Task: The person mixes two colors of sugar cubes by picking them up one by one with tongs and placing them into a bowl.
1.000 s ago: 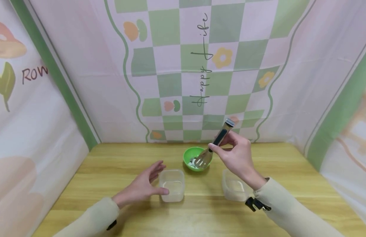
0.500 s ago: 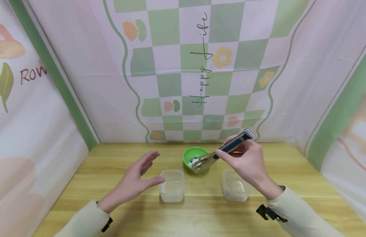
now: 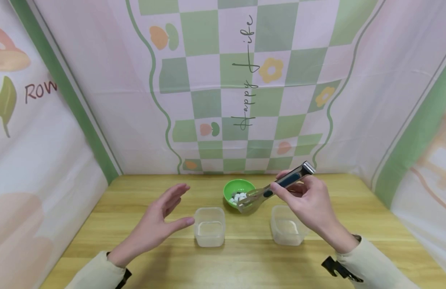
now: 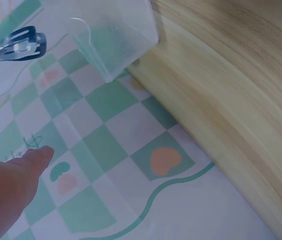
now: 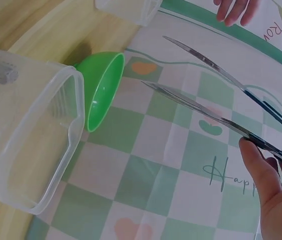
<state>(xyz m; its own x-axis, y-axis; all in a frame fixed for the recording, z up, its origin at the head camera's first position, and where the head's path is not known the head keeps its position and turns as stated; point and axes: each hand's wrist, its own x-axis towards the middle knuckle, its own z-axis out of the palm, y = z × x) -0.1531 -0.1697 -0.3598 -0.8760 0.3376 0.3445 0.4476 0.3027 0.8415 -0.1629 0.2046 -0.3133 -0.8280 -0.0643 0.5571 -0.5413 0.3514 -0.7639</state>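
Observation:
My right hand [image 3: 311, 200] grips metal tongs [image 3: 288, 179] with slotted ends, pinching them at the dark handle. Their tips hang over the right front rim of a small green bowl [image 3: 233, 186], which holds several white pieces [image 3: 239, 196] and some dark ones. In the right wrist view the two arms of the tongs [image 5: 196, 106] stand apart with nothing between them. My left hand [image 3: 152, 220] is open, fingers spread and thumb held out, just left of a clear plastic container [image 3: 209, 239]. The left wrist view shows this container [image 4: 120, 40] and part of the hand [image 4: 8, 187].
A second clear plastic container [image 3: 286, 237] stands below my right hand, to the right of the bowl. Everything rests on a wooden table [image 3: 241, 265]. A checkered cloth [image 3: 237, 96] hangs right behind its back edge.
My left hand has drawn back leftward from the left container. My right hand has moved right and down, laying the tongs at a flatter slant; the white pieces now show more.

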